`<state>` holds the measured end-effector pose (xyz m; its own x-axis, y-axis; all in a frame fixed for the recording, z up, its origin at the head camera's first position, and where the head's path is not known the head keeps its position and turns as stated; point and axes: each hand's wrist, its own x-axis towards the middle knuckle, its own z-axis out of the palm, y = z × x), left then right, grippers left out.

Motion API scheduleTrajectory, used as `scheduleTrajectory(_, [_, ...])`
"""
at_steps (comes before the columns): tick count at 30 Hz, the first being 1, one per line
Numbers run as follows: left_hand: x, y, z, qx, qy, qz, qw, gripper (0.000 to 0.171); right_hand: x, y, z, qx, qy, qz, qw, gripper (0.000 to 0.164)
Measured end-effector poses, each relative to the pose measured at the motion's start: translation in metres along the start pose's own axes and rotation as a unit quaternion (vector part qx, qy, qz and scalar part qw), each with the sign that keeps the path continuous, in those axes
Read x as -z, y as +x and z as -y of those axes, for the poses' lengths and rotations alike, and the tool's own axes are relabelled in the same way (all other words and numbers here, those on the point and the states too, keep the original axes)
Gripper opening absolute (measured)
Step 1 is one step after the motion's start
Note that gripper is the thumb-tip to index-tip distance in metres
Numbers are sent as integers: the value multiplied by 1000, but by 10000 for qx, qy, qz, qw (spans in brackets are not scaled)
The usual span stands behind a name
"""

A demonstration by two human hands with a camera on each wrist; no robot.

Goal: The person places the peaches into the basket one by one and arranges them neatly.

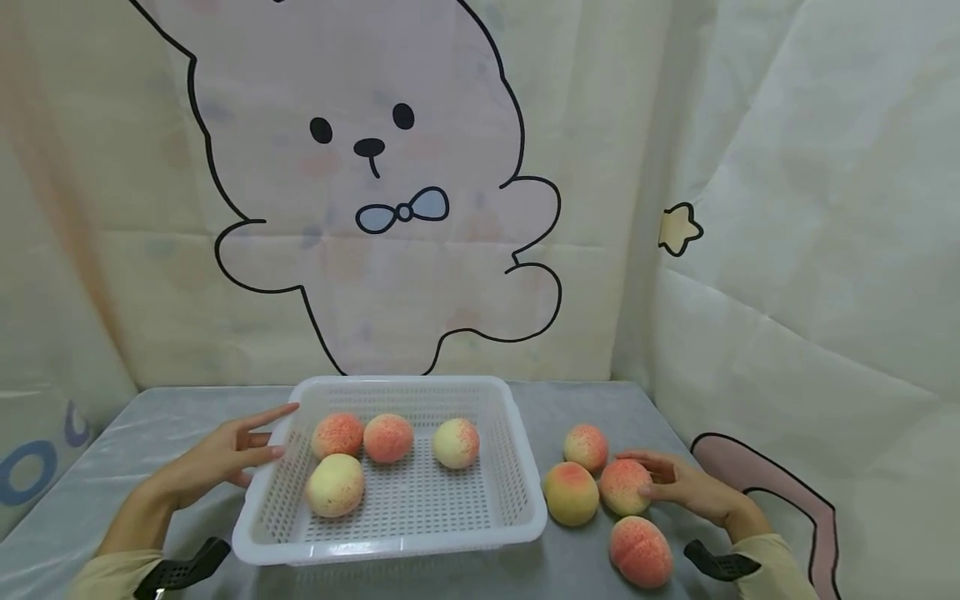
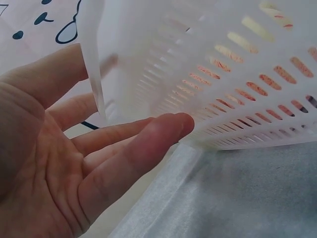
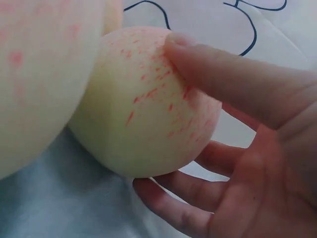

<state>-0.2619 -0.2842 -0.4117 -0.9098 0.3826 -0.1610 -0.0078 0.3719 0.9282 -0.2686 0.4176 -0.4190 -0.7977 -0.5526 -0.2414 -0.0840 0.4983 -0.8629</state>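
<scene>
A white perforated plastic basket [image 1: 397, 546] stands on the table with several peaches inside, among them a pale yellow peach [image 1: 335, 485] and a red-speckled peach [image 1: 338, 436]. At the basket's left side, my left hand [image 1: 217, 454] has its fingers extended, the index finger touching the rim; in the left wrist view the thumb [image 2: 161, 134] lies outside the slotted wall. Right of the basket, my right hand [image 1: 693, 492] holds a pink-and-yellow peach [image 3: 148, 104] between thumb and curled fingers. That peach [image 1: 624, 486] sits among other loose peaches.
Beside the held peach are a yellow-orange peach [image 1: 572, 494], a smaller pink peach [image 1: 587, 447] behind, and a redder peach [image 1: 641, 552] in front. A grey cloth covers the table [image 1: 187, 408]. Printed fabric curtains [image 1: 420, 275] rise behind and at both sides.
</scene>
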Motion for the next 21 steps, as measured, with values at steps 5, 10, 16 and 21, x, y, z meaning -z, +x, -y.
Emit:
scheduleTrajectory(5, [2, 4, 4, -144, -111, 81, 9998, 79, 5, -1, 9, 41, -60, -216, 9997, 55])
scheduleTrajectory(10, [-1, 4, 7, -197, -167, 82, 9996, 80, 3, -4, 20, 96, -181, -517, 9985, 54])
scheduleTrajectory(16, [0, 5, 5, -189, -252, 87, 9995, 80, 2, 0, 38, -9, -284, -990, 9947, 52])
scheduleTrajectory(21, [-1, 4, 4, -114, -159, -49, 9998, 81, -1, 9, 56, 184, -275, -1015, 9943, 52])
